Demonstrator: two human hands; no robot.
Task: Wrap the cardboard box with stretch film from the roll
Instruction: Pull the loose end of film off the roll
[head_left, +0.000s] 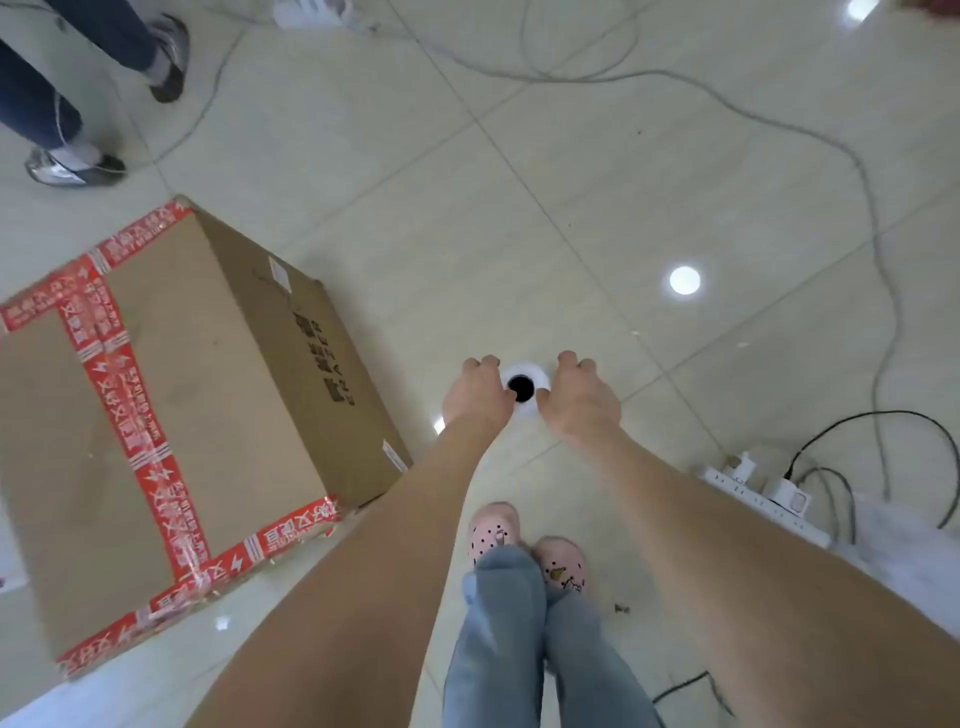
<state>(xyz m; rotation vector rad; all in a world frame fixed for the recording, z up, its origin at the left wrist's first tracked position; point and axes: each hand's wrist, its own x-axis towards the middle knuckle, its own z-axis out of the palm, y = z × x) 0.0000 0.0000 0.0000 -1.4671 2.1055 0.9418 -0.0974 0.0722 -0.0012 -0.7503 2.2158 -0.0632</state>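
Starting nearest: pink perforated clogs (494, 527) and blue-grey trouser legs (519, 649) on pale glossy floor tiles (597, 182). Both bare forearms reach forward and down.

Left hand (477, 391) and right hand (581, 399) flank the white roll of stretch film (525, 375). The roll stands on end on the floor, dark core hole facing up. Fingers of each hand curl round its sides, thumbs at the top rim, so both are clasping it. Whether it has left the floor: cannot tell.

Brown cardboard box with red printed tape (171, 395) sits on the floor to the left, near the roll but apart from it. No film visible on it.

White power strip (769, 499) with plugs lies to the right. Grey cable (878, 208) loops across the tiles further out. Another person's legs (57, 104) at far left.

Step in hand (judgement): picking up the roll; wrapping not begun. To do it well:
- lift straight up with an even two-sided grip;
- find the loose film end before moving;
- carry the roll to the box's nearest corner;
- keep feet off the cables.
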